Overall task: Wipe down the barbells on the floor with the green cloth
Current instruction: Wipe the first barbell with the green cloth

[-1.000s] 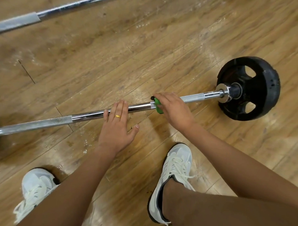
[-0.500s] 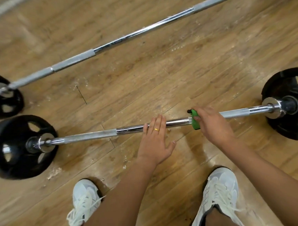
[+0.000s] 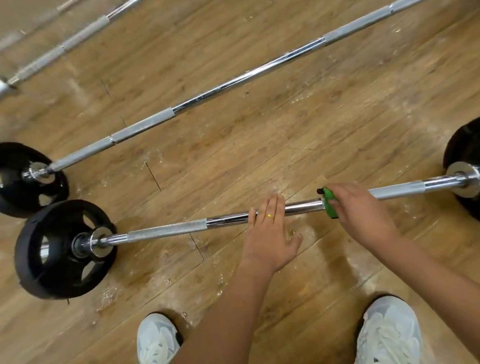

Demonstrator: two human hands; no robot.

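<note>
The nearest barbell [image 3: 176, 228] lies across the wooden floor with a black plate [image 3: 62, 251] at its left end and another [image 3: 473, 167] at its right. My right hand [image 3: 361, 212] grips the green cloth [image 3: 330, 203] wrapped round the bar's chrome shaft, right of centre. My left hand [image 3: 269, 232] rests flat with straight fingers on the shaft just left of the cloth. A second barbell [image 3: 238, 77] lies parallel further away, its black plate [image 3: 16, 183] at the left.
A third bar [image 3: 60, 46] lies at the far upper left. My two white sneakers [image 3: 157, 343] [image 3: 388, 342] stand on the floor [image 3: 291, 123] close behind the nearest bar. White dust and scuffs mark the boards.
The view has swung left, bringing the left plates and the far bars into sight. Both hands stay on the near bar in the same places relative to each other.
</note>
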